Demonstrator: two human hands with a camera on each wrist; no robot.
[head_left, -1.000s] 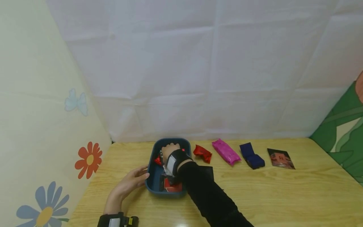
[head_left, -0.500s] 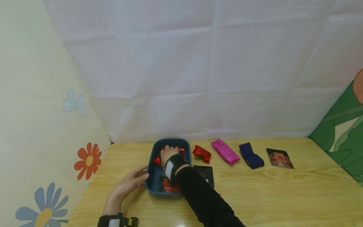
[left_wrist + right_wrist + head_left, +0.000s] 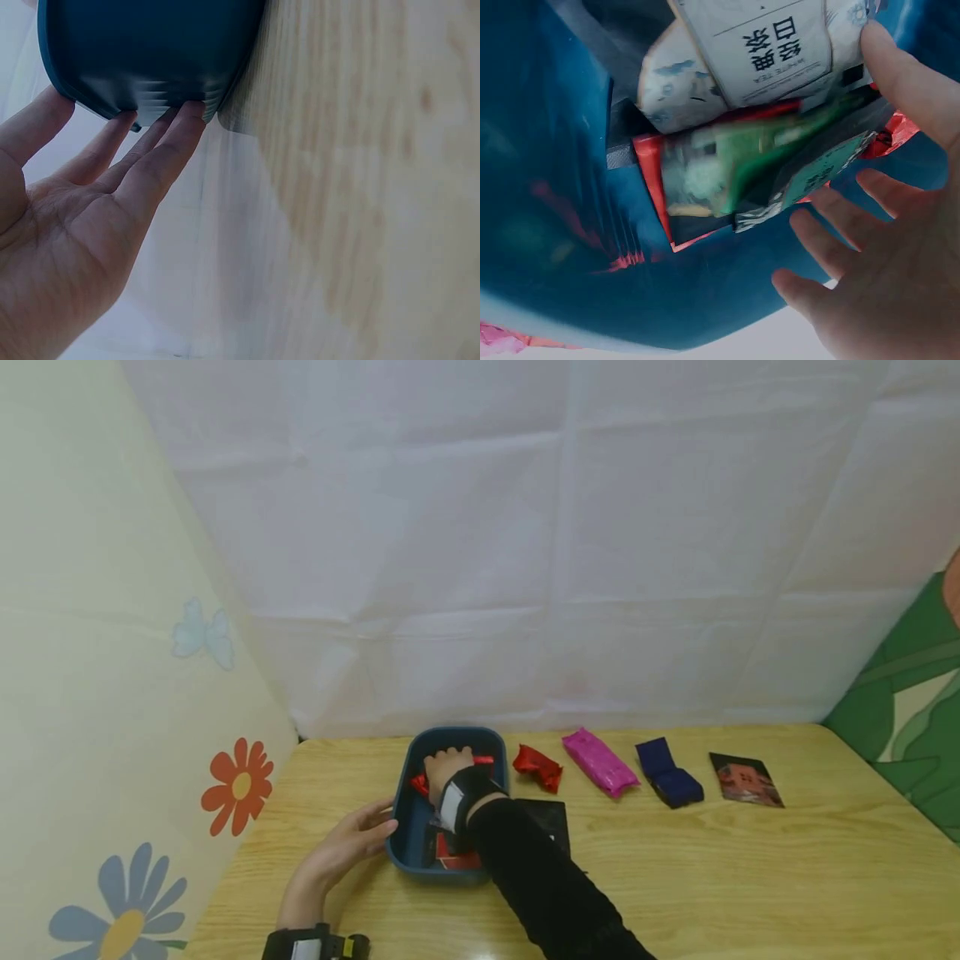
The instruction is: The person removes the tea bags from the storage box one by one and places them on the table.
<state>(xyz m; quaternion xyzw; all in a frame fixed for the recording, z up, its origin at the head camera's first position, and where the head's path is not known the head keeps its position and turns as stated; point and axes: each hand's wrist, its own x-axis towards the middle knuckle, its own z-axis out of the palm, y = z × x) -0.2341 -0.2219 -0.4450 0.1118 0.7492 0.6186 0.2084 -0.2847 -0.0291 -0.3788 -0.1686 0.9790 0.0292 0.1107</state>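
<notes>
A dark blue plastic bin [image 3: 399, 857] stands at the left of the table. My left hand [image 3: 354, 842] touches its left side, with extended fingertips against the outer wall [image 3: 161, 45] and the thumb by the rim. Inside the bin is my right hand [image 3: 447, 770], fingers spread and slightly bent over packets. Its thumb touches a white tea packet [image 3: 776, 56] with Chinese characters. Below the thumb lie a dark packet with a green label [image 3: 826, 171] and a red-edged packet with a green picture [image 3: 705, 176]. A red crinkled wrapper [image 3: 896, 133] is partly hidden behind the fingers.
Right of the bin lie a red twisted wrapper [image 3: 537, 767], a pink packet [image 3: 600, 762], an open navy box [image 3: 670, 774] and a dark picture packet [image 3: 746, 779]. A black flat packet [image 3: 552, 820] is partly covered by the right sleeve. A white sheet hangs behind the table.
The right hand has shifted slightly within the bin, and the whitish packet seen by its wrist is now mostly hidden. Red packet edges show beyond its fingers. The left hand stays at the bin.
</notes>
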